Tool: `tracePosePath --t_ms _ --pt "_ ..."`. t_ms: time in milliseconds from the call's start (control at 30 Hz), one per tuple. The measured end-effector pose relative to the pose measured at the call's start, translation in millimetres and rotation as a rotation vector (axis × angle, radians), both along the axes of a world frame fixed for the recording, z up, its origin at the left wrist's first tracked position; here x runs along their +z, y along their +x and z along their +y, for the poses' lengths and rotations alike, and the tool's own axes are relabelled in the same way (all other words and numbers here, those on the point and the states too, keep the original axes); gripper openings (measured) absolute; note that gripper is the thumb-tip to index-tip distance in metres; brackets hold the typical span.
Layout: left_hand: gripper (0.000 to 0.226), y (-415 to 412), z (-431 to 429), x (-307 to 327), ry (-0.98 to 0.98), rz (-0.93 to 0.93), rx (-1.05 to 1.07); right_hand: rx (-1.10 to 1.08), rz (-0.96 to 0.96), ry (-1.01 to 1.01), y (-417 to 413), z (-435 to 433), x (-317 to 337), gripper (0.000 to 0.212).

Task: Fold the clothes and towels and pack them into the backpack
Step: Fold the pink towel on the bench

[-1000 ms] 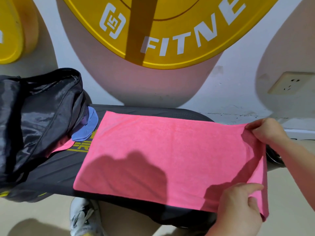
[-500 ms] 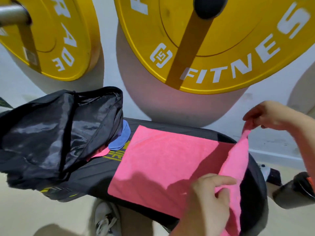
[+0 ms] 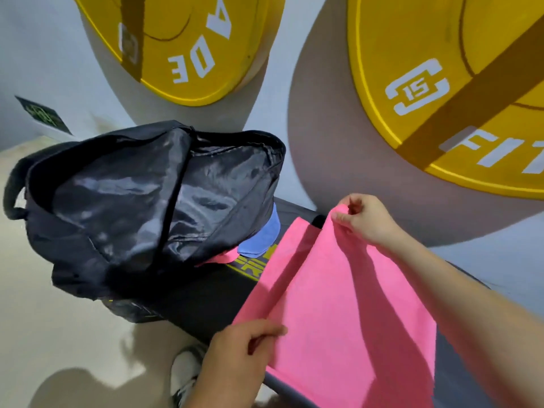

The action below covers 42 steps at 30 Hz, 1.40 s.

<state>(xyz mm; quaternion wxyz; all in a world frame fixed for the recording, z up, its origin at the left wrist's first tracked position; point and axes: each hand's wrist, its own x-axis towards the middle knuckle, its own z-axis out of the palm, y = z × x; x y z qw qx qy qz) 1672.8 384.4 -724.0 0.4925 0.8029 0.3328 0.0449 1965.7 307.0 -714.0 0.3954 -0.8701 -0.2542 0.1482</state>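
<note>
A pink towel (image 3: 347, 304) lies on the black bench (image 3: 206, 293), its right half lifted and carried over the left half. My right hand (image 3: 365, 217) pinches the far corner near the bench's back edge. My left hand (image 3: 235, 354) pinches the near corner at the front edge. The black backpack (image 3: 141, 201) lies open on the bench's left end, its mouth facing the towel. A blue cloth (image 3: 262, 237) and a bit of pink cloth (image 3: 220, 257) stick out of its mouth.
Two yellow weight plates (image 3: 194, 45) (image 3: 441, 92) hang against the white wall right behind the bench. A white shoe (image 3: 185, 372) stands on the beige floor below the bench's front edge.
Both hands have carried the towel's right edge leftward over the towel, folding it about in half. The view has swung left, bringing the backpack to the middle.
</note>
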Motion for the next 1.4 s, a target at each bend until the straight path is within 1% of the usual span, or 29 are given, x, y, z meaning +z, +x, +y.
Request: tracePosePath --t_ms 133,167,267,300,367,433,500,600,667,700,800,900,1100,1200,1267,1333,1400 --pt "0.061 -8.4 19.6 -27.5 -0.036 -0.001 0.113 0.115 -0.057 -0.136 -0.4 40.8 -21.2 0.017" --pt "0.058 -8.8 23.3 -32.5 -0.055 0.008 0.138 0.142 -0.082 -0.170 -2.2 48.7 -25.8 0.016" --pt "0.053 -9.0 34.3 -48.0 -0.077 0.059 0.221 0.195 -0.142 -0.256 -5.3 63.7 -46.7 0.028" --pt "0.050 -8.9 37.5 -52.4 -0.081 0.080 0.233 0.197 -0.168 -0.282 -5.8 66.0 -54.8 0.027" --pt "0.038 -8.5 41.9 -59.1 -0.081 0.136 0.238 0.183 -0.204 -0.296 -6.3 68.4 -67.2 0.013" --pt "0.028 -7.6 43.7 -63.6 -0.041 0.150 0.247 0.165 -0.231 -0.300 -6.0 70.7 -71.4 0.008" --pt "0.027 -7.0 44.1 -65.3 0.018 0.168 0.256 0.166 -0.252 -0.342 -3.8 74.9 -71.0 0.009" --pt "0.012 -9.4 44.2 -63.6 0.172 0.251 0.230 0.149 -0.268 -0.407 -1.2 81.4 -66.7 0.010" --pt "0.026 -11.1 42.4 -69.6 0.293 0.255 0.225 0.151 -0.308 -0.427 -0.8 83.6 -65.9 0.012" --pt "0.031 -11.2 41.4 -69.2 0.329 0.254 0.222 0.165 -0.335 -0.419 -1.0 84.3 -65.9 0.013" --pt "0.030 -10.1 38.0 -66.3 0.381 0.282 0.207 0.209 -0.364 -0.365 -1.7 84.7 -67.9 0.012" --pt "0.025 -9.5 35.9 -64.5 0.356 0.240 0.209 0.171 -0.321 -0.347 -1.4 86.3 -68.7 0.010" --pt "0.037 -10.6 32.9 -65.9 0.297 0.186 0.217 0.217 -0.226 -0.351 6.6 86.8 -68.6 0.015" --pt "0.027 -8.2 34.6 -59.3 0.144 0.077 0.277 0.178 -0.173 -0.227 8.0 74.2 -54.6 0.011" --pt "0.037 -4.5 40.2 -51.1 0.070 0.002 0.308 0.147 -0.148 -0.129 9.7 57.3 -37.5 0.014" --pt "0.048 -1.6 45.4 -41.1 0.077 -0.039 0.297 0.103 -0.110 -0.025 9.9 34.2 -13.2 0.020" --pt "0.049 -1.6 49.3 -24.8 0.080 -0.118 0.283 0.038 -0.041 0.114 4.8 6.7 15.9 0.018"
